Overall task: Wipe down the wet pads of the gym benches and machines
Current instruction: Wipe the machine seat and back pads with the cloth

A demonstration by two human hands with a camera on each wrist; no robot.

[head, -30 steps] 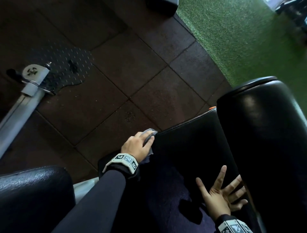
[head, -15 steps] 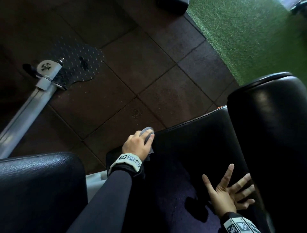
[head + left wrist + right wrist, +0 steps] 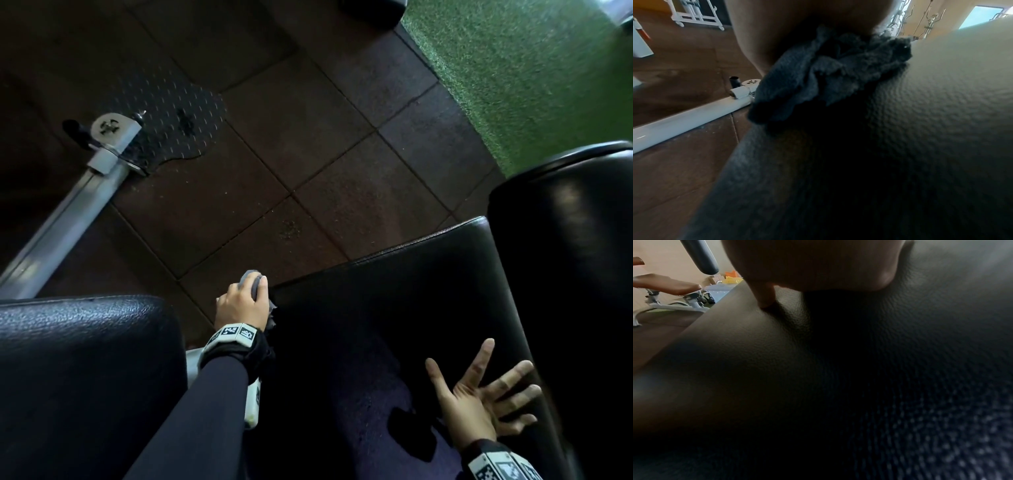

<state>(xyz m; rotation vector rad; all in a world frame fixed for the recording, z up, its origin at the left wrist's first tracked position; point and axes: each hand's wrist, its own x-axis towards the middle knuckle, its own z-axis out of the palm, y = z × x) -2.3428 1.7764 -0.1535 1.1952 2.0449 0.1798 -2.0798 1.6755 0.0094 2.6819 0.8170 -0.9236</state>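
A black leather seat pad [image 3: 376, 308] fills the lower middle of the head view. My left hand [image 3: 241, 305] grips a bunched grey cloth [image 3: 251, 279] at the pad's left front corner. In the left wrist view the cloth [image 3: 818, 78] is crumpled against the textured pad [image 3: 920, 129]. My right hand [image 3: 479, 401] lies flat on the pad with fingers spread, next to a black roller pad [image 3: 565, 274]. One fingertip [image 3: 765, 302] presses into the leather [image 3: 838, 369] in the right wrist view.
Another black pad [image 3: 85, 377] sits at the lower left. A white metal frame rail [image 3: 61, 219] with a studded foot plate [image 3: 171, 123] crosses the dark rubber floor tiles [image 3: 308, 154]. Green turf [image 3: 531, 68] lies at the upper right.
My left hand with the cloth has slid left along the pad's front edge to its corner. The right hand has stayed flat in the same spot.
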